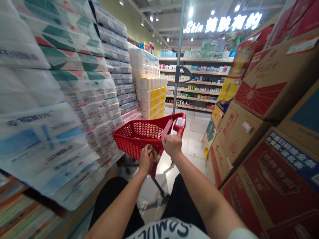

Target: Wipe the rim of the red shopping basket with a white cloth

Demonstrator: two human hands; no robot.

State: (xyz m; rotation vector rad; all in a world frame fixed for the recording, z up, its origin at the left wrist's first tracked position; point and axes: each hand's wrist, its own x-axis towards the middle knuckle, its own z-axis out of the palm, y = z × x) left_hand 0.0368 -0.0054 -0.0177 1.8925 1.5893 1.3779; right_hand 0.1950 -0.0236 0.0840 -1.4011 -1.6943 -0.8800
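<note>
A red shopping cart point(137, 132) stands in a store aisle, its basket between stacked paper packs point(74, 79) on the left and cardboard boxes point(239, 132) on the right. The right hand point(172, 145) is closed on the basket's near rim, beside the handle. The left hand point(146, 160) pinches a crumpled pale cloth point(152, 152) against the basket's near side.

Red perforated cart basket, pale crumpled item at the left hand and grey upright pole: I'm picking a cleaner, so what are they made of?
Red perforated cart basket: probably moulded plastic, smooth with a slight sheen and regular holes.
Pale crumpled item at the left hand: perhaps matt cloth, from its folds; paper is possible.
Grey upright pole: likely metal, slim and straight; coating unclear.
</note>
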